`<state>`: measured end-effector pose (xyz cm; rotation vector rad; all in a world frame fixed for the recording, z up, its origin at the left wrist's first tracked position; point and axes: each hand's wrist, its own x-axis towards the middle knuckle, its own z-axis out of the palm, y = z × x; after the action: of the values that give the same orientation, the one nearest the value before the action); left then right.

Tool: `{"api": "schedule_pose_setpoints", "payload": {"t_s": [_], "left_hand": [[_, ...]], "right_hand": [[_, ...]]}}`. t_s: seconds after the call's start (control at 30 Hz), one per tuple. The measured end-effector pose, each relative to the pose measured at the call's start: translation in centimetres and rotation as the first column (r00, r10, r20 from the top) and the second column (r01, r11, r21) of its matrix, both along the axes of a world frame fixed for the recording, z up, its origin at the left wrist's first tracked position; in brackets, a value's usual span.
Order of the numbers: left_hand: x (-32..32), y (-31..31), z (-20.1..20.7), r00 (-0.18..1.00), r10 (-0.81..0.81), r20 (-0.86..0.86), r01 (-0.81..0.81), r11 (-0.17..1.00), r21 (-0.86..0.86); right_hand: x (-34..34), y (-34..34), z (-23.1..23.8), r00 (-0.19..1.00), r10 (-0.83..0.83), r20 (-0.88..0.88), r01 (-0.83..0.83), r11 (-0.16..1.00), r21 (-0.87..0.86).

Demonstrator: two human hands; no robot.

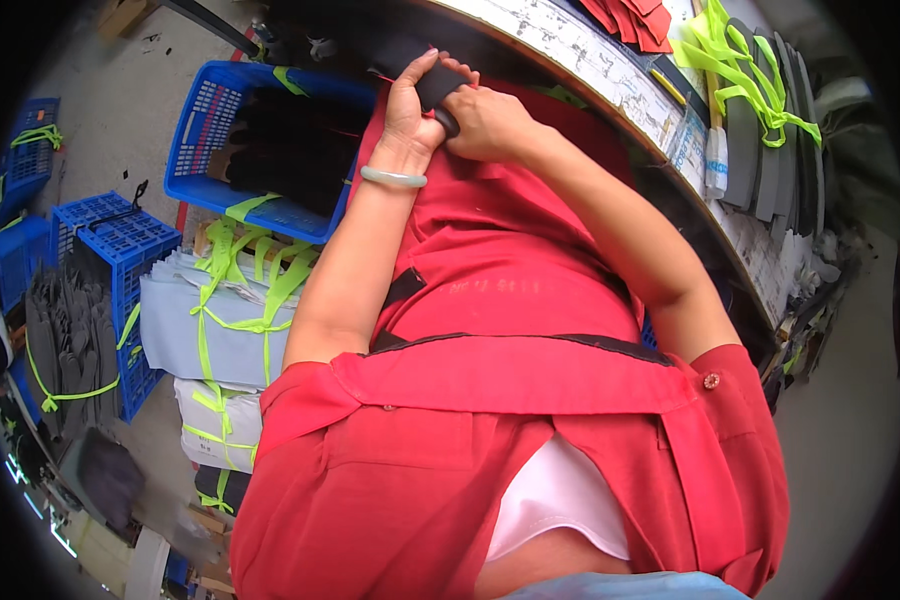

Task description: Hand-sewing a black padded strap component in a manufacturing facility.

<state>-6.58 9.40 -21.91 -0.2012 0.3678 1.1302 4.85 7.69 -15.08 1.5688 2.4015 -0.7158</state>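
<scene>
Both hands meet in front of my body, above my red apron (510, 250). My left hand (410, 115), with a pale bangle (393, 178) at its wrist, lies under and around a small black flat piece (438, 88), its thumb along one side. Over the near side of that same piece, my right hand (490, 122) has its fingers curled and closed on it. A rounded dark end (447, 123) pokes out between the hands. What exactly the black piece is, I cannot tell; its far part is partly hidden by fingers.
Left of my hands stands a blue crate (195, 135) with dark pieces inside. Nearer are grey-white bundles (170, 310) tied with yellow-green strips, and more blue crates (135, 250). A worn worktable (610, 85) at right carries red pieces (630, 20) and tied grey strips (770, 130).
</scene>
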Motion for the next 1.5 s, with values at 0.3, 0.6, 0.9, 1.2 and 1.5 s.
{"api": "schedule_pose_setpoints", "payload": {"t_s": [0.3,0.6,0.9,1.2,1.5], "left_hand": [[0.6,-0.7,-0.3,0.976,-0.103,0.189,0.093,0.994,0.062],[0.1,-1.2,0.2,0.965,0.018,-0.260,0.010,0.994,0.106],[-0.8,-0.3,-0.2,0.998,-0.030,-0.053,0.033,0.998,0.057],[-0.3,-0.9,0.9,0.993,-0.116,-0.002,0.115,0.985,0.126],[-1.2,-1.6,0.3,1.000,-0.003,0.021,0.002,0.998,0.058]], "right_hand": [[2.3,-2.7,-0.4,0.985,0.171,-0.009,-0.156,0.917,0.366],[3.7,-4.5,0.0,0.971,0.171,-0.169,-0.105,0.934,0.342],[3.3,-3.0,-0.2,0.959,0.212,-0.186,-0.137,0.927,0.349],[3.6,-1.7,-1.1,0.924,0.144,-0.354,-0.027,0.949,0.315],[0.3,-0.8,-0.9,0.972,0.155,-0.178,-0.104,0.958,0.267]]}}
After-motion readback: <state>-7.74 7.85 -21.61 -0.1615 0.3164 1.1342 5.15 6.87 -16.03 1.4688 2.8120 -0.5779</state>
